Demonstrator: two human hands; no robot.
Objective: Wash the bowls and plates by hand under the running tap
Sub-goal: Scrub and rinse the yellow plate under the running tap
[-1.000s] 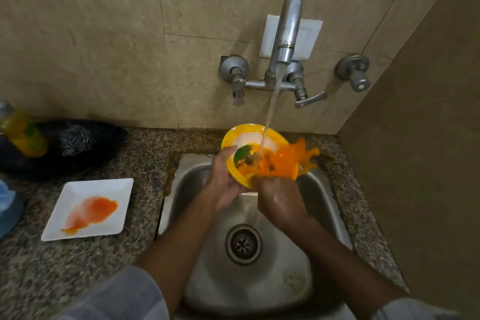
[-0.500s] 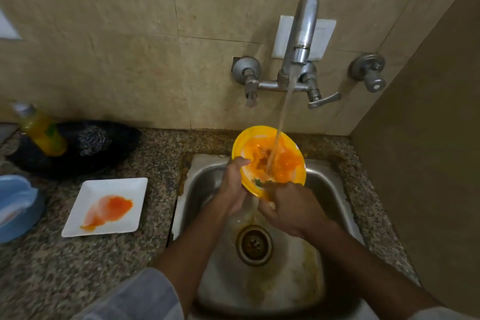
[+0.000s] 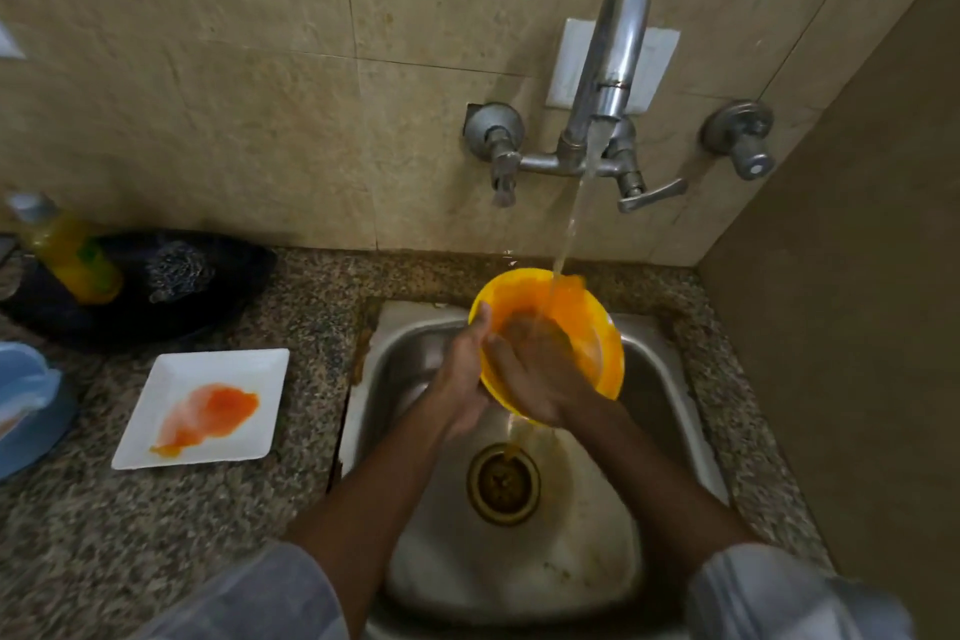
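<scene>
Holding the yellow bowl (image 3: 597,322) over the sink (image 3: 415,343) under the tap (image 3: 613,62), my left hand (image 3: 462,379) gripping its rim, my right hand (image 3: 535,369) with straight fingers rubbing inside, white plate (image 3: 202,405) with orange stain on the counter (image 3: 156,535).

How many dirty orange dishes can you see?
2: the yellow bowl held over the sink, and the white square plate on the counter.

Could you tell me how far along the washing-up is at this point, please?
Nothing looks finished yet. In hand: the left hand holds the yellow bowl under the tap while the right hand rubs inside it. Left: the white square plate on the counter, with its orange smear.
</scene>
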